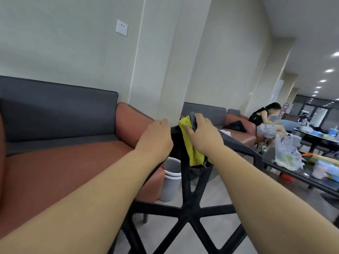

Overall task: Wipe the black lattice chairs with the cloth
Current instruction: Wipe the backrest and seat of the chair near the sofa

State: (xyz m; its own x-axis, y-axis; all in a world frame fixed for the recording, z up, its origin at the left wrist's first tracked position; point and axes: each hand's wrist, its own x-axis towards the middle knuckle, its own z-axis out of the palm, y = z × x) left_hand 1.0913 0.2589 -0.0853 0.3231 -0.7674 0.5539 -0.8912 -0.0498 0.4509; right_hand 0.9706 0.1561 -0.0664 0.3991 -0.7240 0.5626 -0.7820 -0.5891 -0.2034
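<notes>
black lattice chair [185, 213] sits near centre, open struts crossing; right hand [203, 133] grips a bunched yellow and grey cloth [190, 145] on its far top edge; left hand [156, 138] curls over that edge just left

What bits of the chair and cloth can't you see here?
Head view:
- chair: its top rim is covered by the left hand and the cloth; its legs are cut off by the bottom edge.
- cloth: part is bunched inside the right hand; the lower end is behind that forearm.
- bin: partly behind the chair's bars.
</notes>
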